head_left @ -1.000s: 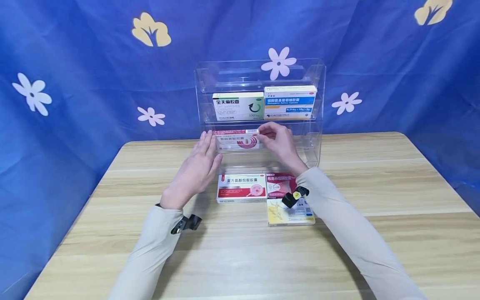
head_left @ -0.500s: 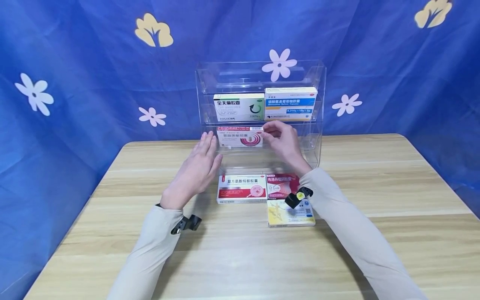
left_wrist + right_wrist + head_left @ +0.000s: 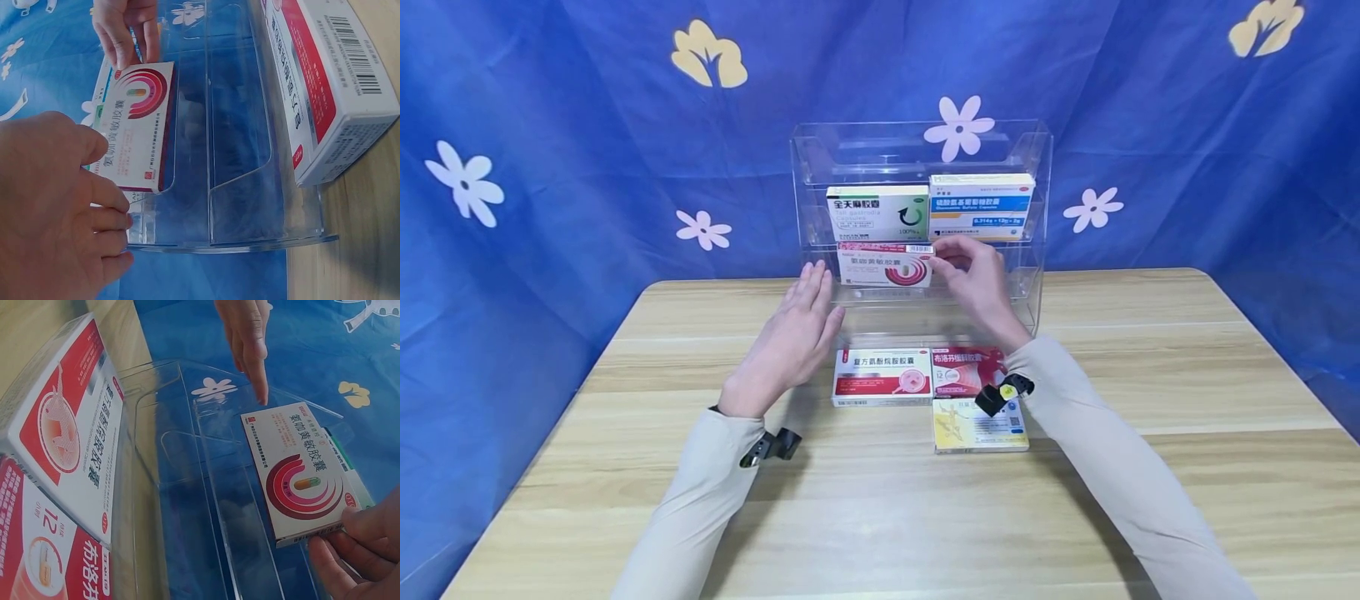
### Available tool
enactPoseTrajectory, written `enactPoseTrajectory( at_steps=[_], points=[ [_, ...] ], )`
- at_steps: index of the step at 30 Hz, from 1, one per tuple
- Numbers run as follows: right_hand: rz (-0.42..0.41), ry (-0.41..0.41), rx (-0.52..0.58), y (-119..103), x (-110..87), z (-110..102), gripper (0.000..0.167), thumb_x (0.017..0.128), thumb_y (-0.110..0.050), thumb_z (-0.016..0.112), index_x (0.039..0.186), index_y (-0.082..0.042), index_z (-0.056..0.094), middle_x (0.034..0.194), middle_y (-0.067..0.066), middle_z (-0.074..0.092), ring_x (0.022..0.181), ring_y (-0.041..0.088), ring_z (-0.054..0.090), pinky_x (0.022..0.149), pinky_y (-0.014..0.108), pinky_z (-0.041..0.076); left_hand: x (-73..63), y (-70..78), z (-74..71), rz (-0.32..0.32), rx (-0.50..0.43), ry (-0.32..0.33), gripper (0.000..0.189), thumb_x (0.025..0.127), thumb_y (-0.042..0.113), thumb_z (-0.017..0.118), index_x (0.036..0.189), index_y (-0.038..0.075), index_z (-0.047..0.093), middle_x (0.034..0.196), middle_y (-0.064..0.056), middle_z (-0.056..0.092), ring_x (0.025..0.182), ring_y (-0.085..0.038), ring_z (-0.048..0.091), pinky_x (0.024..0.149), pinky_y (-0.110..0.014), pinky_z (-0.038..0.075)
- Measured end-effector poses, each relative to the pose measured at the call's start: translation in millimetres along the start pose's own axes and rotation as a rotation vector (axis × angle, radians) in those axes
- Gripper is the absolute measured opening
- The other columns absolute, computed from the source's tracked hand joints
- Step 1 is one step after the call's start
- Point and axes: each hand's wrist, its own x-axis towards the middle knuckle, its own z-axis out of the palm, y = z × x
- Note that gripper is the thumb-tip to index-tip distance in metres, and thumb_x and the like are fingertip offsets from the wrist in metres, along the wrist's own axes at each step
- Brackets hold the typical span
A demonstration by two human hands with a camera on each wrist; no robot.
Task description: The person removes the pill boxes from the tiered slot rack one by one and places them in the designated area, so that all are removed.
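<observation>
A white medicine box with pink-red arcs [image 3: 883, 268] is held at the middle tier of a clear acrylic rack [image 3: 1033, 275]. My right hand [image 3: 976, 279] pinches its right end between thumb and fingers, as the right wrist view also shows at the box's corner [image 3: 300, 475]. On the other side my left hand [image 3: 793, 333] has its fingers straight, beside the rack's left edge. In the left wrist view the left hand [image 3: 56, 200] overlaps the box's near end [image 3: 134, 131]. A green-and-white box [image 3: 877, 214] and a blue-and-white box [image 3: 980, 208] stand in the tier above.
In front of the rack, a red-and-white box [image 3: 883, 375], a dark pink box [image 3: 958, 372] and a yellow-and-white box [image 3: 977, 429] lie on the wooden table [image 3: 865, 517]. A blue flowered curtain [image 3: 595, 167] hangs behind.
The arc-patterned medicine box has shifted right and slightly upward, away from the left fingertips. My right hand moved along with it, while the left hand stayed nearly in place.
</observation>
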Motion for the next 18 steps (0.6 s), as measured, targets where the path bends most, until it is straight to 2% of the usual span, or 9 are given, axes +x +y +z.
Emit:
enactPoseTrajectory(
  at_steps=[7,13,18],
  points=[
    [-0.021,-0.002,-0.010,-2.3,-3.0,-7.5,0.021,0.087,-0.005,0.070,0.107,-0.001,0.068,0.101,0.013,0.070,0.090,0.021,0.066,0.081,0.027,0.056,-0.3,0.9,-0.9,0.000,0.005,0.004,0.062,0.106,0.033,0.028,0.150,-0.009,0.017,0.159,-0.024,0.007,0.147,-0.033,0.001,0.120,-0.043,0.005],
    [-0.045,-0.031,-0.002,-1.4,-8.0,-15.4,0.019,0.089,-0.006,0.068,0.106,0.002,0.066,0.102,0.014,0.068,0.093,0.023,0.065,0.085,0.030,0.055,0.6,0.7,-1.1,0.004,0.008,0.007,0.061,0.106,0.032,0.027,0.150,-0.009,0.017,0.158,-0.025,0.009,0.147,-0.034,0.002,0.120,-0.042,0.002],
    [-0.016,-0.063,0.033,4.1,-13.3,-21.2,0.022,0.091,-0.009,0.067,0.109,0.002,0.065,0.103,0.015,0.066,0.094,0.022,0.062,0.088,0.031,0.053,1.1,1.1,-1.9,0.014,0.015,0.010,0.060,0.106,0.031,0.028,0.150,-0.009,0.016,0.157,-0.026,0.010,0.146,-0.035,0.004,0.120,-0.043,0.002]
  ],
)
